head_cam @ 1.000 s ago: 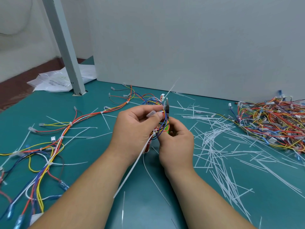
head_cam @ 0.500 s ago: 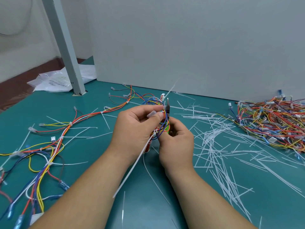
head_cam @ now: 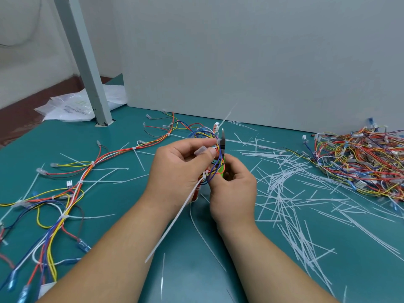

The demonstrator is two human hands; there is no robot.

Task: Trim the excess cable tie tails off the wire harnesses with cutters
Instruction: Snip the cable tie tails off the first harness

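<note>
- Because the wire harness (head_cam: 207,136) is a light, floppy bundle of thin coloured wires, it will likely sag and twist unless it is gripped close to the tie being cut.
- The harness is held up over the middle of the teal worktop (head_cam: 192,281), and its far end trails left across the surface.
- The left hand (head_cam: 175,169) is curled round the bundle, with thumb and forefinger pinching a clear terminal sleeve.
- The right hand (head_cam: 234,189) is wrapped round the green and red handles of the cutters (head_cam: 222,142), nose pointing up beside a tie head; I cannot tell whether the blades are on it.
- One cable tie tail (head_cam: 228,114) sticks up towards the far wall, and a longer tail (head_cam: 175,221) hangs down near-left.
- The tails look springy and stiff, so they should snip cleanly and may flick away.
- Cut tails (head_cam: 282,193) litter the right side, with a harness pile (head_cam: 360,162) beyond.
</note>
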